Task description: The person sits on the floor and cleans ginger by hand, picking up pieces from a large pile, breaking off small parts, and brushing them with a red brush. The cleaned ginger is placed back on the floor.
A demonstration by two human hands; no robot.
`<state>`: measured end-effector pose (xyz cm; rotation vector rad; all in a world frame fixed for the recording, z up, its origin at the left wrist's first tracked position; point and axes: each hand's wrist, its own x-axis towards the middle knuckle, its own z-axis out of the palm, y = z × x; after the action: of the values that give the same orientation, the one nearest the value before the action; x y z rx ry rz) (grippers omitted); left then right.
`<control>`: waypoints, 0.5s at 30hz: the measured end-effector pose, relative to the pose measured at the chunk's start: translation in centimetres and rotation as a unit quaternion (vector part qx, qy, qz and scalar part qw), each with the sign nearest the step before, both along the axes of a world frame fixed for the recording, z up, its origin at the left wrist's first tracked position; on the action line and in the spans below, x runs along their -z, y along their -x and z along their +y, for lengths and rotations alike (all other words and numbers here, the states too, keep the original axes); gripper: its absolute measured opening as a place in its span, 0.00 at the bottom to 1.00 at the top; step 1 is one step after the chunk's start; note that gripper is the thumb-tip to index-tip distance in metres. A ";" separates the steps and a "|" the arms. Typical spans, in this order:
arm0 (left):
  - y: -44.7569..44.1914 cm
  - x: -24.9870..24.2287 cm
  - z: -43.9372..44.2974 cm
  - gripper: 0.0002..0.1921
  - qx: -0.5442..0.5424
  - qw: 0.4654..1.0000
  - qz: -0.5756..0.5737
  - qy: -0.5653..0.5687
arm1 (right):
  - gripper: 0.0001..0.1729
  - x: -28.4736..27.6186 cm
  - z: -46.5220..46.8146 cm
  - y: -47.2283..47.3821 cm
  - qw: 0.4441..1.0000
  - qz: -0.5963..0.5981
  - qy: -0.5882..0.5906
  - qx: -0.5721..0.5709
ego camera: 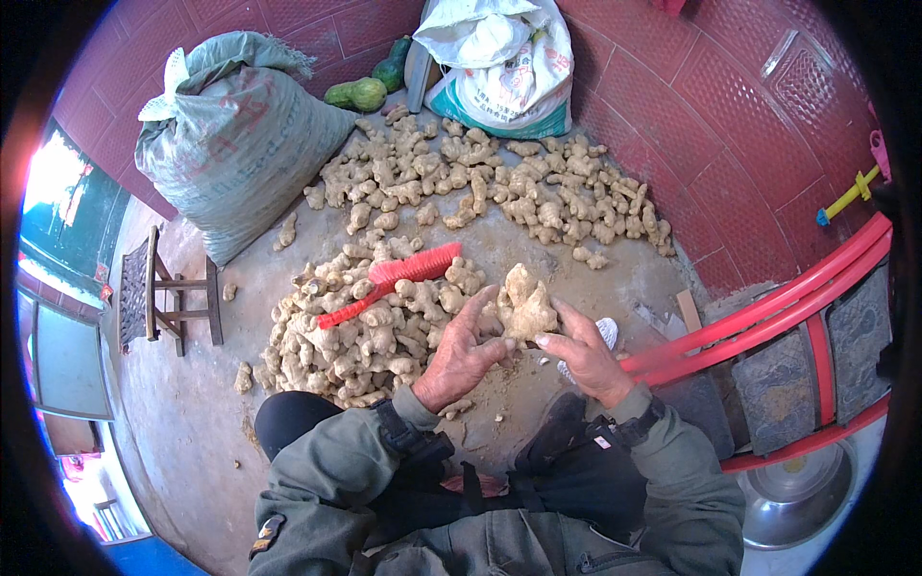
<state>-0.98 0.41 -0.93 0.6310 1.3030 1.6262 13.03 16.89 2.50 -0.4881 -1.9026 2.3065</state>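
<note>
Both my hands are raised above the floor around one knobby ginger root [527,306]. My left hand [464,353] is at its left side, thumb and fingers against or close to it. My right hand [587,353] has its thumb at the root's lower edge and its fingers along the right side. Left of my hands lies a heap of ginger [346,345], and on top of it rests a red brush [414,266] with its handle pointing down-left. A second, wider spread of ginger [562,194] covers the floor farther off.
A full woven sack [245,137] leans at the far left, and a white-and-green sack [504,79] stands by the wall near green gourds [360,94]. A small wooden stool [180,295] is at left. Red rails [763,295] and a metal basin [796,497] are at right.
</note>
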 end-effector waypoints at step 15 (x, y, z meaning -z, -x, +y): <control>5.2 1.6 -0.8 0.27 0.045 0.869 0.487 0.076 | 0.26 2.2 -0.3 -0.1 0.991 -0.022 -0.011 0.130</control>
<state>-6.14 -0.36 -2.49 1.4981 2.0349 1.0902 13.16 16.64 0.32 -0.7427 -1.7609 2.1217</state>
